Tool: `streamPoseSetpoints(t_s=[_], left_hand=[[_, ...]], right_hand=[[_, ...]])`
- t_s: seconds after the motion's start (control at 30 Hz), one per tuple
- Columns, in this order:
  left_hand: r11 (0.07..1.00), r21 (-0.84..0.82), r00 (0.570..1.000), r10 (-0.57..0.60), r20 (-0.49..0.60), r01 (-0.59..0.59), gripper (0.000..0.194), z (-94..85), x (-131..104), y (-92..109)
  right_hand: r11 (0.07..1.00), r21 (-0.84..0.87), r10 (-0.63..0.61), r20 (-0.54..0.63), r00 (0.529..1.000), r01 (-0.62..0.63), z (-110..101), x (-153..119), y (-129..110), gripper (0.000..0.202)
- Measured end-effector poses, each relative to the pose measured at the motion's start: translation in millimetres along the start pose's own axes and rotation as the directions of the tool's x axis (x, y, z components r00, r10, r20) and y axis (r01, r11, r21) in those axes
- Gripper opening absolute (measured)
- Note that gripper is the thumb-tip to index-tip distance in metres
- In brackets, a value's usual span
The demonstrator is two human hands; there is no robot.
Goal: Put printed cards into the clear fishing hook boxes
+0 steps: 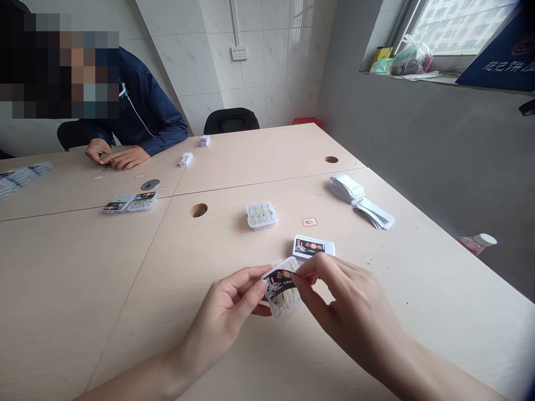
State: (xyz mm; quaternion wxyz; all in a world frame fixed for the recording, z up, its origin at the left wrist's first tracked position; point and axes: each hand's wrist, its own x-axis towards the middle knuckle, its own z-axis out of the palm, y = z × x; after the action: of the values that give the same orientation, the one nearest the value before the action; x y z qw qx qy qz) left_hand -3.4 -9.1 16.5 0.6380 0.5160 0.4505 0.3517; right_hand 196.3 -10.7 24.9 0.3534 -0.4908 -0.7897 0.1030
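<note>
My left hand (236, 303) grips a small clear plastic box of fishing hooks (284, 305) by its left side, tilted above the table. Across the box lies a black printed label (279, 283), and its right end is pinched between the thumb and forefinger of my right hand (340, 295). Whether the label is stuck down all along cannot be made out. Just behind the box rests a stack of the same labels (311, 246) on white backing. Farther back sits another clear hook box (262, 215), with no black label on its visible top.
White paper strips (355, 195) lie in a pile at the right. Labelled hook boxes (131, 203) stand at the left, near a cable hole (199, 210). Across the table (234, 345), a co-worker's hands (119, 157) handle something small. A capped bottle (478, 243) is beyond the right edge.
</note>
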Motion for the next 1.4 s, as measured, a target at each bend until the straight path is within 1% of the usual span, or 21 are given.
streamPoseSetpoints(t_s=[0.57, 1.13, 1.4], left_hand=[[1.0, 0.01, 1.0, -0.027, 0.003, 0.027, 0.035, 0.2, -1.1, 2.4], [1.0, 0.015, 1.0, -0.02, 0.011, 0.019, 0.037, 0.6, -1.9, 4.0], [1.0, 0.007, 1.0, -0.019, 0.017, 0.018, 0.036, 1.3, -2.9, 4.0]], right_hand=[[1.0, -0.003, -0.002, 0.002, 1.0, 0.002, -0.2, 0.5, -1.0, 0.01], [1.0, -0.016, -0.013, 0.002, 1.0, 0.013, -0.7, -0.4, -0.7, 0.009], [1.0, -0.027, 0.001, 0.018, 1.0, 0.0, -0.3, -1.5, -0.2, 0.01]])
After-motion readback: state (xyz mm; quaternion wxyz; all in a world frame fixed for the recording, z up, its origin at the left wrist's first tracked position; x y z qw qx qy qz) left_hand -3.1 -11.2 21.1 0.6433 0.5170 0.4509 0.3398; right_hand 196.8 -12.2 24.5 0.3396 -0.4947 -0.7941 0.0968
